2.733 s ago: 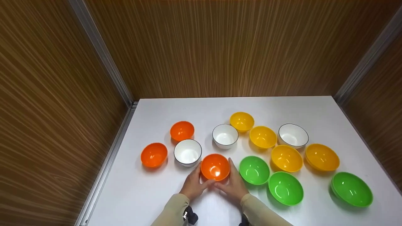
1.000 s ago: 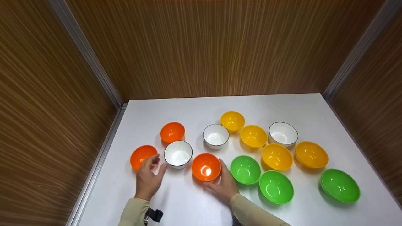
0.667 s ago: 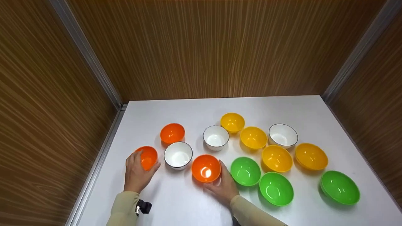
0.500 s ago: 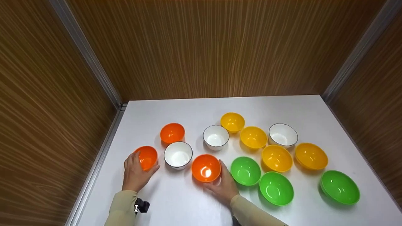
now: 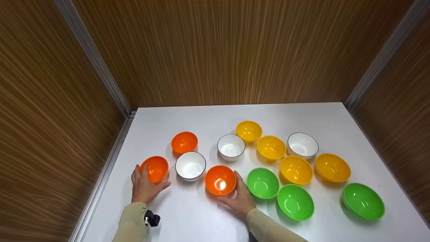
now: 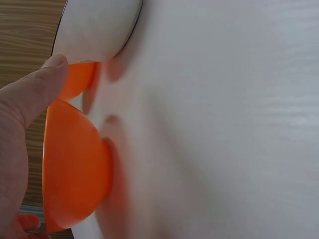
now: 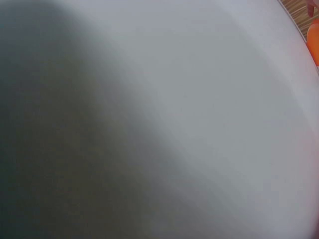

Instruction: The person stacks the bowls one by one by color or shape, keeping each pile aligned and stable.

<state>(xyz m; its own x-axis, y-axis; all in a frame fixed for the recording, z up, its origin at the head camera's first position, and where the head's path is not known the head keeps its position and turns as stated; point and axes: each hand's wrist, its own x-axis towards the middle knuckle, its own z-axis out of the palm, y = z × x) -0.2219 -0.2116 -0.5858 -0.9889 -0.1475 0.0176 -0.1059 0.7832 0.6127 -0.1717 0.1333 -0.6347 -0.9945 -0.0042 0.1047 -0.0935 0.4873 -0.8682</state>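
At the left of the head view, my left hand is at an orange bowl, its fingers along the left rim and its thumb spread out on the near right side. In the left wrist view the thumb stretches past this bowl, apart from its wall. My right hand cups a second orange bowl from the right, with the thumb at its near side and fingers at its right. Both bowls are upright. The right wrist view shows mostly white table and dark blur; my right hand's grip is hidden there.
A white bowl stands between the two orange bowls, with a third orange bowl behind it. Green bowls, yellow bowls and more white bowls spread rightward. Wood-grain panels enclose the white table.
Both hands were at the middle orange bowl; my left hand has since moved left to the other orange bowl, and its fingers have lately spread wider. My right hand has stayed.
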